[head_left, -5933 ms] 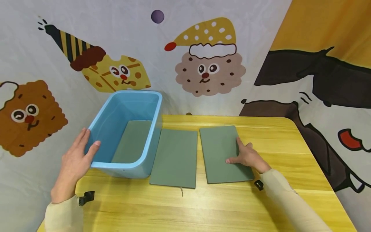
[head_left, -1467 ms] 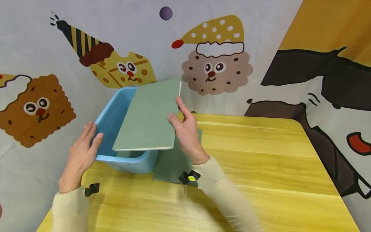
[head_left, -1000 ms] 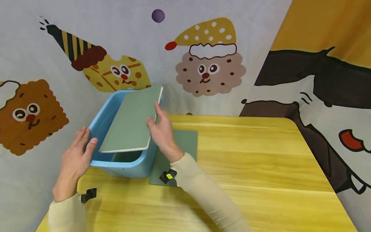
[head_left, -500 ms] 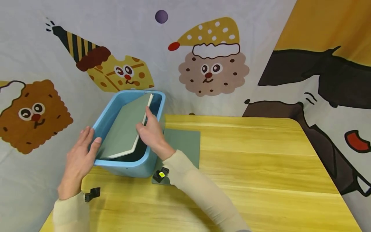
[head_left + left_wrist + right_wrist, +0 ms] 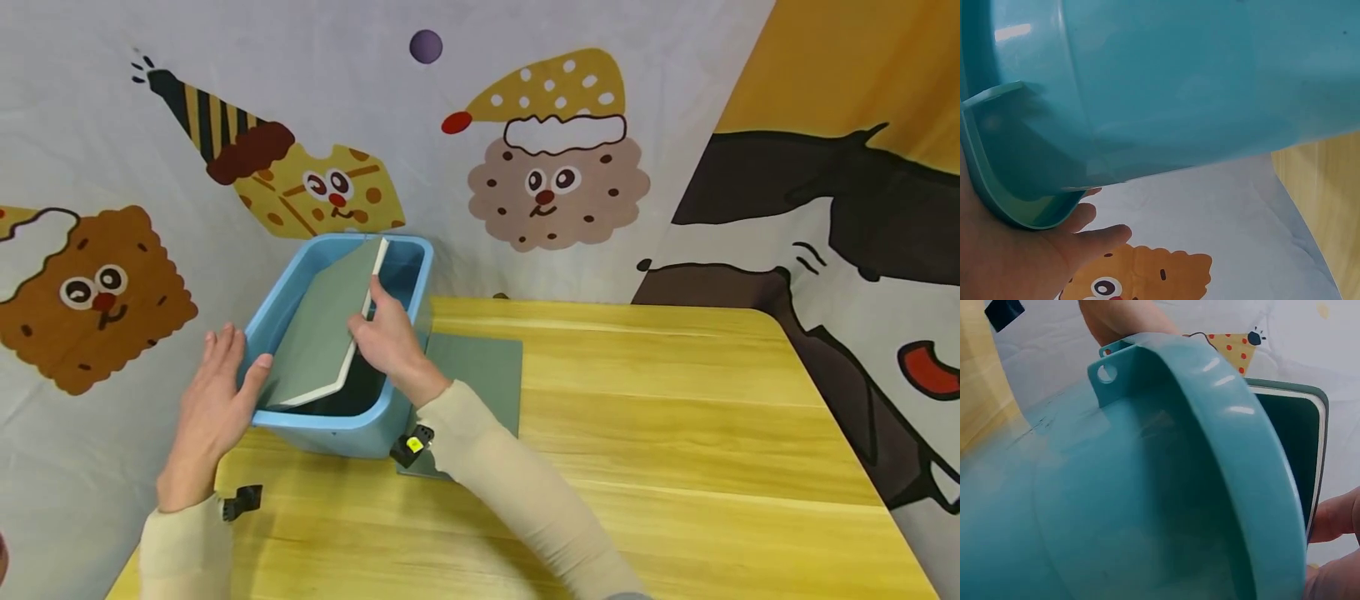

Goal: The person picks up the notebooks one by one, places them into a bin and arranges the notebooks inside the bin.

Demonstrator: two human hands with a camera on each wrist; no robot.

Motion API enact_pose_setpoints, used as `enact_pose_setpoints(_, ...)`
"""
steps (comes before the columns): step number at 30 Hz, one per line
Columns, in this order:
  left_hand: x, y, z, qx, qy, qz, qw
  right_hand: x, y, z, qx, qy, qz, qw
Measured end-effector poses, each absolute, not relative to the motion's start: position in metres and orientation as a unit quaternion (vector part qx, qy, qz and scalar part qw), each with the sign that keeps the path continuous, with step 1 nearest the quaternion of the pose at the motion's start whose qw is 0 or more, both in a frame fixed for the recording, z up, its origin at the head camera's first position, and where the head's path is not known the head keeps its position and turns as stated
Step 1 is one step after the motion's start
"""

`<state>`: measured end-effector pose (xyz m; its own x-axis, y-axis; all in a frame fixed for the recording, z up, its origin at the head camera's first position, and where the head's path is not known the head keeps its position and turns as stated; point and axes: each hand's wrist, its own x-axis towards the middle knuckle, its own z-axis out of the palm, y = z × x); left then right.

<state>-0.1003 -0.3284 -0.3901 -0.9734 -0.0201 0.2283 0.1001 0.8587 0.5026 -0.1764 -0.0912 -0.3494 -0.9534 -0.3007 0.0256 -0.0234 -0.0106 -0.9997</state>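
Lowering the green notebook into the blue bin
Right hand pinches its edge, left hand, fingers flat, steadies the bin; I'd lay it flat.

Head view above; wrist views against bin

Light blue bin, grey-green boards, yellow wood-grain table

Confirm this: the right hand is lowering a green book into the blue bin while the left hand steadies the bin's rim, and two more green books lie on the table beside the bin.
One detail is wrong. The head view shows only one green book on the table beside the blue bin, not two. The rest stands: the right hand holds a tilted green book inside the bin, and the left hand rests on its rim.
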Motion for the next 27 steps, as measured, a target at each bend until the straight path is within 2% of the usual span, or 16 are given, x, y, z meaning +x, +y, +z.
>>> enact_pose_setpoints(4,-0.103,-0.327,-0.389,-0.021,-0.959,-0.260,0.112,-0.179,-0.090,-0.349,-0.110,0.700,-0.698,0.104)
enact_pose_setpoints(8,-0.105,-0.327,-0.388,-0.021,-0.959,-0.258,0.113,-0.181,-0.088,-0.348,-0.163,0.753,-0.627,0.110)
enact_pose_setpoints(11,-0.105,-0.327,-0.388,-0.022,-0.961,-0.254,0.110,-0.180,-0.083,-0.345,-0.223,0.812,-0.531,0.097)
enact_pose_setpoints(14,-0.106,-0.327,-0.388,-0.027,-0.960,-0.255,0.107,-0.175,-0.072,-0.343,-0.242,0.848,-0.467,0.069)
enact_pose_setpoints(18,-0.105,-0.327,-0.389,-0.029,-0.959,-0.260,0.111,-0.167,-0.052,-0.345,-0.239,0.850,-0.469,0.035)
enact_pose_setpoints(27,-0.098,-0.322,-0.394,-0.012,-0.962,-0.250,0.111,-0.149,0.007,-0.376,-0.268,0.838,-0.473,0.037)
